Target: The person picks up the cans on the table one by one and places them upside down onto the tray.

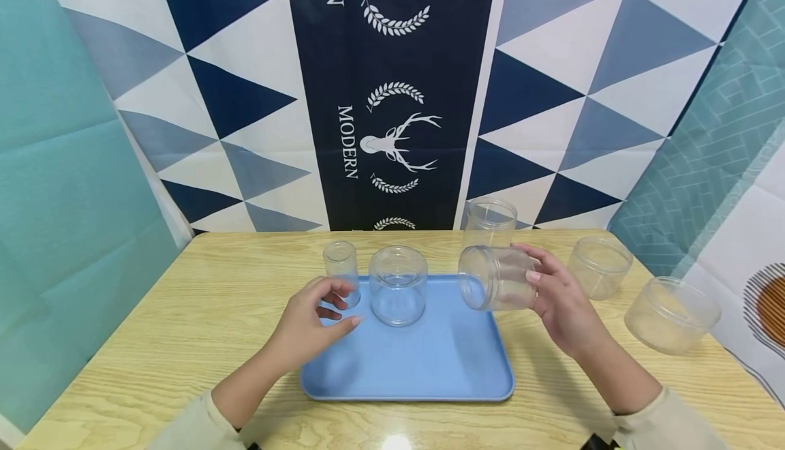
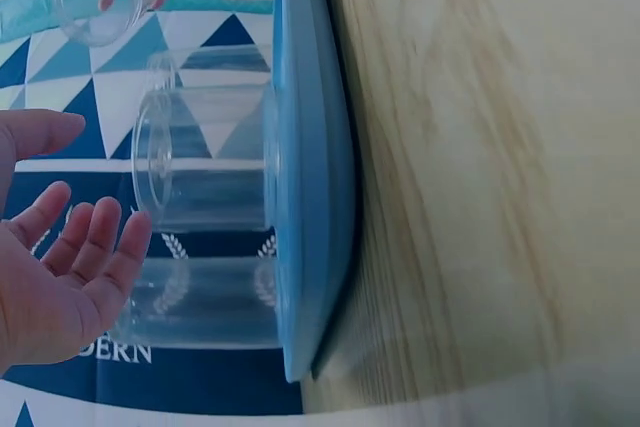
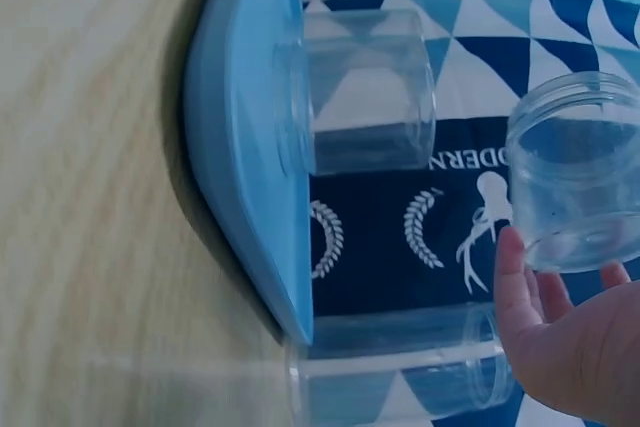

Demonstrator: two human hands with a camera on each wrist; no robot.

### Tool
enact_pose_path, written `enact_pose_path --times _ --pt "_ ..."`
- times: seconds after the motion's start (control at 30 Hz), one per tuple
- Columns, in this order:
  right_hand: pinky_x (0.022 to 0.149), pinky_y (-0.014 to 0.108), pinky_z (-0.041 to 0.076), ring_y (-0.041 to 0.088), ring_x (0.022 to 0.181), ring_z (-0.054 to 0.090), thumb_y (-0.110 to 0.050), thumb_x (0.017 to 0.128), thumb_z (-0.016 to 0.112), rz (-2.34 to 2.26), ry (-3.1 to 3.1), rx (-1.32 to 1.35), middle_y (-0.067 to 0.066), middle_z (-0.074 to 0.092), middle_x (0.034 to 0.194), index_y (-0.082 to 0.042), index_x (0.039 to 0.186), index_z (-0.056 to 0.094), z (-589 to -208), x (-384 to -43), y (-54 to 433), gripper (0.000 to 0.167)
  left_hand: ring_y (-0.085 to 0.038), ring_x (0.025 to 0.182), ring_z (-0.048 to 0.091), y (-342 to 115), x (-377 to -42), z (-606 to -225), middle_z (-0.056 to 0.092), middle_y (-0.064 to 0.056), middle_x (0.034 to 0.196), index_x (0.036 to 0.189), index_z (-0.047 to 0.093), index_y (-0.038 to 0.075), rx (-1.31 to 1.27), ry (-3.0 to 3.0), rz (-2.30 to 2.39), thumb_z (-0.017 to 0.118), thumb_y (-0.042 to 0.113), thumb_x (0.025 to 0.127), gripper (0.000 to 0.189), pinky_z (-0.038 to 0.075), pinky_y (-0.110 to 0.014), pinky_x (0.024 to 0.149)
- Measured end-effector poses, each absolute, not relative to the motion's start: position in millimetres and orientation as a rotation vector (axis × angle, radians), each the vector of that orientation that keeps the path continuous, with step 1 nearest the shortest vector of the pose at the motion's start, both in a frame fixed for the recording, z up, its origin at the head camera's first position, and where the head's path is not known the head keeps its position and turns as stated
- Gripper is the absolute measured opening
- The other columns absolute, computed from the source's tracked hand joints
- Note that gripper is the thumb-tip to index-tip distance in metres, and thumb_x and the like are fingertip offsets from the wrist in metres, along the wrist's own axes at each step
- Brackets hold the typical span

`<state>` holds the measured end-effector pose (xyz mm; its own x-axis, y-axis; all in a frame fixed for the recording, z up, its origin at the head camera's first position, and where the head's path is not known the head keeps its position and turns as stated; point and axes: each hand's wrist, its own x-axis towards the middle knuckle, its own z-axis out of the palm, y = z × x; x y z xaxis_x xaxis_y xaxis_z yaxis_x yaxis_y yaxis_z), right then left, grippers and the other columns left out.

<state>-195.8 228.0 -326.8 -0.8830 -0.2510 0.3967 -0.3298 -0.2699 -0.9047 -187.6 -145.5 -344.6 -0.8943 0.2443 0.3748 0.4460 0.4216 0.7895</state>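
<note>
My right hand (image 1: 561,296) holds a clear jar (image 1: 499,279) on its side over the right part of the blue tray (image 1: 417,368), the jar's open mouth facing left. Thumb and fingers grip it around the base end. My left hand (image 1: 315,313) hovers over the tray's left side, fingers loosely bent and nothing in them. It is nearest to a narrow clear jar (image 1: 341,262), which it partly hides in the head view. Beside that one, a wide clear jar (image 1: 398,293) stands upright on the tray; the left wrist view shows both jars (image 2: 205,162) standing there.
A taller clear jar (image 1: 489,221) stands behind the tray's back right corner, partly hidden by the held jar. Two more clear jars, one farther back (image 1: 599,269) and one wide (image 1: 672,317), are on the wooden table (image 1: 202,313) at the right. Patterned cloth (image 1: 392,95) hangs behind.
</note>
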Motion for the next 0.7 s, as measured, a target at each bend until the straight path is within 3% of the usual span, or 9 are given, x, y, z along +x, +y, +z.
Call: enact_pose_path --times 0.33,0.7 --pt "0.079 0.030 0.056 0.013 0.103 0.059 -0.001 0.101 0.041 2.225 -1.944 0.607 0.002 0.054 0.121 -0.016 0.131 0.058 -325.0 -200.7 239.8 0.039 -0.022 0.091 0.061 -158.2 -191.2 -348.5 0.060 -0.004 0.107 0.116 0.063 0.006 -0.436 -2.569 -1.411 0.081 0.004 0.077 0.042 0.056 -0.029 0.075" --pt "0.078 0.025 0.055 0.011 0.104 0.059 0.003 0.099 0.046 2.092 -2.060 0.641 -0.002 0.058 0.121 -0.015 0.134 0.057 -324.4 -212.7 243.1 0.041 -0.021 0.089 0.061 -167.2 -199.1 -351.7 0.062 -0.011 0.106 0.112 0.065 0.003 -0.136 -2.706 -1.395 0.080 0.009 0.079 0.037 0.052 -0.029 0.066"
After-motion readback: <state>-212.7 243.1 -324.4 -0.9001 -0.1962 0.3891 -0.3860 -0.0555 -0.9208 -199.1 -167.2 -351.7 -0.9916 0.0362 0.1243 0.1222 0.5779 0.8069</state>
